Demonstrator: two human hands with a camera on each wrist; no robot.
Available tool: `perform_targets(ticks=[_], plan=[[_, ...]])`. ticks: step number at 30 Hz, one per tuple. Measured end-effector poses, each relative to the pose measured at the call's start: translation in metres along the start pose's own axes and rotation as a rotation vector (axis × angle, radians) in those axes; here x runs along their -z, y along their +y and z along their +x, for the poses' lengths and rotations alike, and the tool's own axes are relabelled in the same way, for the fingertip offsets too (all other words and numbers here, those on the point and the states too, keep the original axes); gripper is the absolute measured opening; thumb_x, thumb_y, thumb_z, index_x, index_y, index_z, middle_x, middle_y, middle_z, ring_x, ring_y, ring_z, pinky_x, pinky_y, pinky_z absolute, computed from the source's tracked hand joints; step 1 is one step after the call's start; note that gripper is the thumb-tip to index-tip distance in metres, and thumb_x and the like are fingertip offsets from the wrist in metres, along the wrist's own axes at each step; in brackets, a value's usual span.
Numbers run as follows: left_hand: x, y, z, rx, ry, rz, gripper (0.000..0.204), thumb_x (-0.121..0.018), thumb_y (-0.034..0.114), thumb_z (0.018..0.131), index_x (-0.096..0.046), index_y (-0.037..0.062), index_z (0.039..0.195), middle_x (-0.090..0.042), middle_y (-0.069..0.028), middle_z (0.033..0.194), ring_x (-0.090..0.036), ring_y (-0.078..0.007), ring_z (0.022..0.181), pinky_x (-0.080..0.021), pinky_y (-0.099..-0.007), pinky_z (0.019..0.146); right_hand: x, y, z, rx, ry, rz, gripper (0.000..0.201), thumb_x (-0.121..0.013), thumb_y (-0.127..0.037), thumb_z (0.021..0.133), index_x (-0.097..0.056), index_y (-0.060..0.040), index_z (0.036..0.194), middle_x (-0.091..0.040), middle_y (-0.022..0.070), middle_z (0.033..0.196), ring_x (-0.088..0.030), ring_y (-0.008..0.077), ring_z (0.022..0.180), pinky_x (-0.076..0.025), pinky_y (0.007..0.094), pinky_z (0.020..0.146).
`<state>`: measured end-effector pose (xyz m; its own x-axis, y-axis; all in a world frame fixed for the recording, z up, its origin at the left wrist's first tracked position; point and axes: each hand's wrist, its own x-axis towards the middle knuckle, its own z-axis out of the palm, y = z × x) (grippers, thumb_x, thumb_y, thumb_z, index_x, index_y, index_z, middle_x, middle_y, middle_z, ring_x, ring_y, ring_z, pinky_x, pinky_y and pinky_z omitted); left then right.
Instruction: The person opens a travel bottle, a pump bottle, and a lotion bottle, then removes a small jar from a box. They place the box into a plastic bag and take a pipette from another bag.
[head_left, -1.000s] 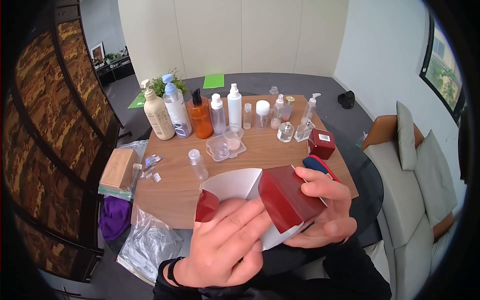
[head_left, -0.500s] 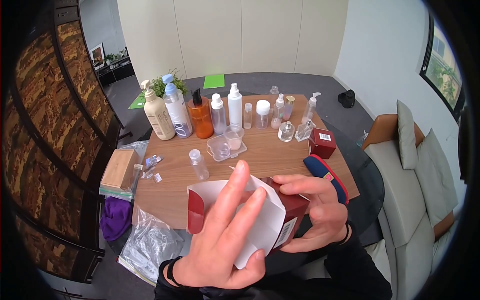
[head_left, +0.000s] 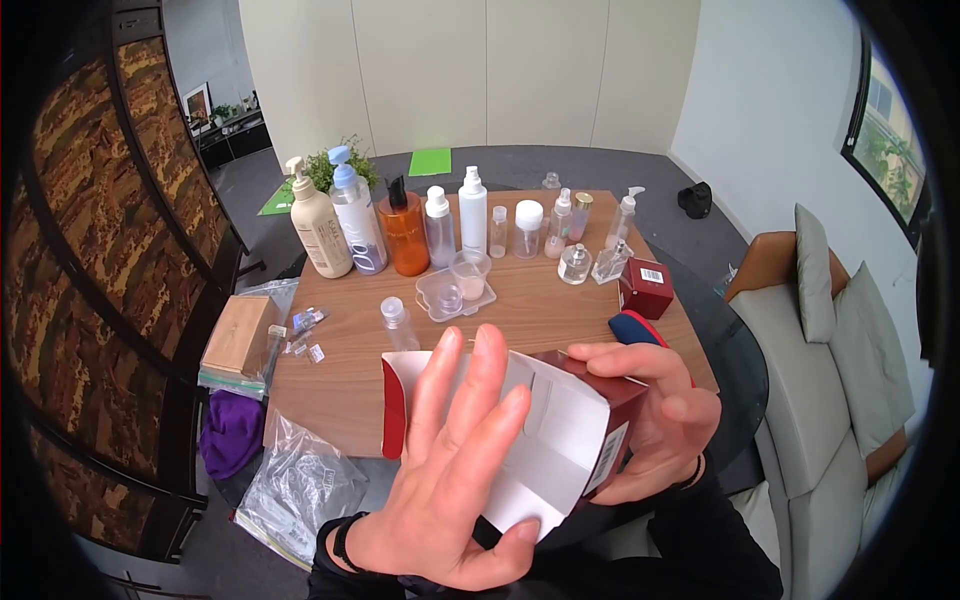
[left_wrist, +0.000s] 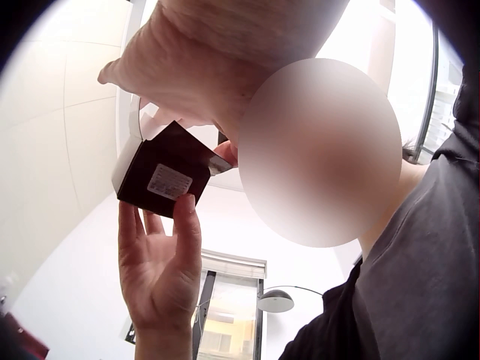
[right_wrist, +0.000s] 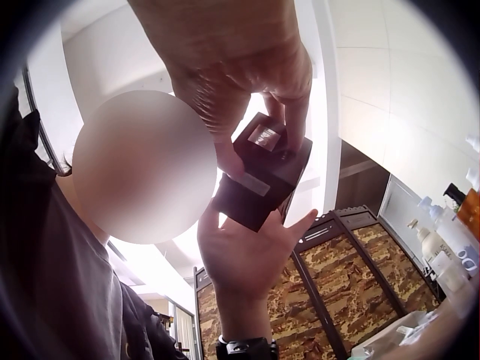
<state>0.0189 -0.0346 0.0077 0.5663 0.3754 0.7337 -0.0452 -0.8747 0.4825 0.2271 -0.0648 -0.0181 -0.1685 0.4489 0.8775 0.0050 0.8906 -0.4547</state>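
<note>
Seeing the right hand (head_left: 665,425) grasp the red box (head_left: 560,415), up off the counter (head_left: 330,390), I read that hold as steadying it and presenting its unfolded end to the left hand (head_left: 452,485). Left fingers (head_left: 477,385) look straight, curled around nothing, by the flaps (head_left: 545,505).

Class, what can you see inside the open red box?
White inner panels show inside the red box; the left hand covers part, so anything behind it can't be seen.
</note>
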Motion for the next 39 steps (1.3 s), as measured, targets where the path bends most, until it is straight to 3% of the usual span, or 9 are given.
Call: perform_targets(ticks=[11,14,20,21,25,28,31,34,39], plan=[[-0.001,-0.004,0.001,-0.005,-0.003,-0.052,0.085,-0.066,0.019,0.072,-0.027,-0.002,0.144,-0.017,-0.0377,0.148,-0.014,-0.0573,0.136,-0.01,-0.062,0.109,0.001,0.001,0.001,0.003,0.0,-0.027,0.085,-0.085,0.001,0.061,-0.04,-0.0173,0.131,-0.038,0.0263,0.134,-0.046,0.0426,0.124,-0.046,0.0512,0.099],[-0.001,-0.005,-0.003,0.01,0.006,0.072,0.087,-0.069,0.027,0.072,-0.029,0.0002,0.144,-0.016,-0.0377,0.148,-0.01,-0.0573,0.137,-0.009,-0.0634,0.108,0.003,0.001,0.001,-0.004,-0.005,-0.045,0.086,-0.086,0.0,0.06,-0.04,-0.017,0.131,-0.038,0.0262,0.134,-0.046,0.0421,0.124,-0.046,0.05,0.098],[0.001,-0.002,-0.003,0.095,0.327,0.594,0.108,-0.068,0.062,0.067,-0.025,0.0026,0.146,-0.013,-0.03,0.152,-0.004,-0.0455,0.143,-0.01,-0.0588,0.111,0.009,-0.002,0.002,-0.003,0.028,-0.189,0.088,-0.086,-0.001,0.056,-0.041,-0.0161,0.13,-0.041,0.0243,0.131,-0.051,0.0379,0.118,-0.049,0.0426,0.094],[0.001,-0.006,-0.005,0.094,0.317,0.642,0.11,-0.065,0.068,0.066,-0.026,0.0029,0.146,-0.023,-0.0299,0.149,-0.012,-0.0429,0.142,-0.006,-0.0583,0.111,0.01,-0.002,0.003,0.007,0.041,-0.208,0.088,-0.086,-0.001,0.055,-0.041,-0.0159,0.13,-0.041,0.024,0.131,-0.052,0.0372,0.117,-0.049,0.0417,0.093],[0.008,0.004,0.001,0.156,-0.003,0.339,0.105,-0.069,0.065,0.067,-0.033,0.002,0.143,-0.055,-0.0107,0.132,-0.039,-0.0348,0.133,-0.002,-0.0641,0.106,0.014,-0.003,0.006,0.008,-0.001,-0.163,0.087,-0.085,-0.001,0.056,-0.041,-0.0147,0.13,-0.042,0.0233,0.13,-0.052,0.0363,0.117,-0.048,0.0426,0.094],[0.009,0.002,0.003,0.211,-0.151,0.088,0.105,-0.076,0.054,0.065,-0.03,0.0009,0.144,-0.053,-0.0155,0.133,-0.045,-0.033,0.129,-0.009,-0.0648,0.105,0.015,-0.002,0.006,-0.012,0.017,-0.159,0.087,-0.084,-0.003,0.057,-0.039,-0.0125,0.131,-0.042,0.023,0.13,-0.051,0.0356,0.118,-0.048,0.0429,0.095],[0.001,-0.006,-0.004,0.321,-0.047,-0.15,0.099,-0.077,0.041,0.07,-0.027,0.0015,0.145,-0.052,-0.0177,0.133,-0.049,-0.0307,0.126,-0.018,-0.0627,0.104,0.017,0.001,0.005,-0.079,0.008,-0.039,0.086,-0.08,-0.004,0.06,-0.035,-0.0086,0.133,-0.04,0.0208,0.129,-0.049,0.0333,0.12,-0.048,0.0414,0.094],[-0.001,-0.012,-0.003,0.263,0.012,-0.044,0.093,-0.075,0.031,0.074,-0.024,0.0019,0.146,-0.053,-0.0175,0.133,-0.051,-0.0311,0.124,-0.025,-0.0603,0.102,0.015,-0.011,0.006,-0.284,-0.035,-0.075,0.083,-0.077,-0.005,0.063,-0.034,-0.0076,0.134,-0.039,0.0185,0.127,-0.046,0.0312,0.122,-0.048,0.0403,0.094],[-0.002,-0.016,-0.002,0.251,0.036,-0.008,0.088,-0.076,0.026,0.072,-0.031,-0.002,0.142,-0.054,-0.021,0.13,-0.056,-0.0305,0.115,-0.039,-0.0438,0.096,0.015,-0.01,0.008,-0.28,-0.133,-0.276,0.079,-0.074,-0.012,0.06,-0.043,-0.0044,0.133,-0.041,0.0157,0.124,-0.043,0.0292,0.115,-0.037,0.0374,0.098]])
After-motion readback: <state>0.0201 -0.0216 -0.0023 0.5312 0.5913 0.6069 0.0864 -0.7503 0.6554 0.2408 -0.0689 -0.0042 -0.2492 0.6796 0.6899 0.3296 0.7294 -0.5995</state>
